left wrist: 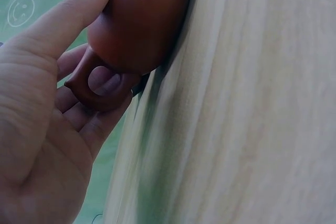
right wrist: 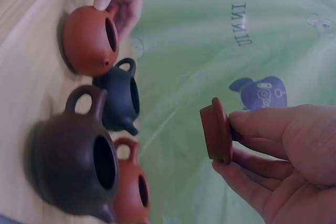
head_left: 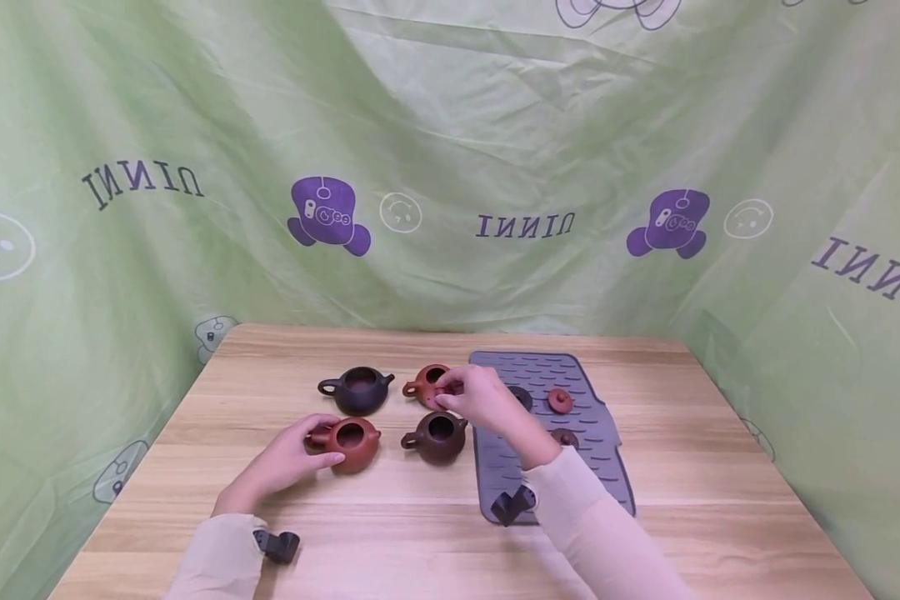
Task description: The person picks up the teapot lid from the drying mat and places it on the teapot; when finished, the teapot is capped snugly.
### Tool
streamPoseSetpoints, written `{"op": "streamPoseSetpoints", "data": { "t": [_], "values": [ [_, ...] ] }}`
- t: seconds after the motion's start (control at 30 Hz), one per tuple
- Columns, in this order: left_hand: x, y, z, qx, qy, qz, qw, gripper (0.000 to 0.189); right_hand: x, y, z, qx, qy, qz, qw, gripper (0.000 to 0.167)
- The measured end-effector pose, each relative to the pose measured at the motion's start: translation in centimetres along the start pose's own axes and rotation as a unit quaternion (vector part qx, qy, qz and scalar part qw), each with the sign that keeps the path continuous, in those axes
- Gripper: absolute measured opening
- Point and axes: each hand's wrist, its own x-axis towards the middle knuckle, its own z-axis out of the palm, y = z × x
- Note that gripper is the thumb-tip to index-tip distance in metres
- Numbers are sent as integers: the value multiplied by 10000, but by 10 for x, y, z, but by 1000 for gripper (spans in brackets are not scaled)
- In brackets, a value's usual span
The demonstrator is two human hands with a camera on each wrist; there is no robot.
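My left hand point(head_left: 294, 454) holds the front-left reddish teapot point(head_left: 356, 454) from its handle side, thumb against the body and the other fingers about the handle. That teapot stands on the table without a lid. In the right wrist view, my right hand point(right wrist: 294, 153) pinches a reddish teapot lid point(right wrist: 215, 132) by its top side, in the air. From the head view this hand is over the rear reddish teapot point(head_left: 423, 387) and partly covers it. Beside these stand a black teapot point(head_left: 362, 396) and a dark brown teapot point(head_left: 441, 446), both with open tops.
A grey mat point(head_left: 592, 467) lies right of the teapots, under the right forearm. On it are a reddish lid point(head_left: 560, 401), a dark brown lid point(head_left: 565, 437) and a black lid point(head_left: 523, 397), partly hidden. Green printed cloth point(head_left: 435, 283) hangs behind the wooden table point(head_left: 375, 533).
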Motion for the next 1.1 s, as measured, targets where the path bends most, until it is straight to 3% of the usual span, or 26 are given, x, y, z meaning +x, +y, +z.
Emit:
{"op": "streamPoseSetpoints", "data": {
  "t": [0.33, 0.8, 1.1],
  "values": [
    [0, -2, 0, -77, -13, 82, 9999, 56, 17, -21, 27, -24, -207, -450, 9988, 9],
    [-1, 1, 1, -99, -71, 85, 9999, 55, 37, -45, 69, 2, -572, -407, 9975, 12],
    [0, 2, 1, -165, -121, -13, 9998, 56, 41, -49, 94, -104, -723, -318, 9968, 13]
  ]
}}
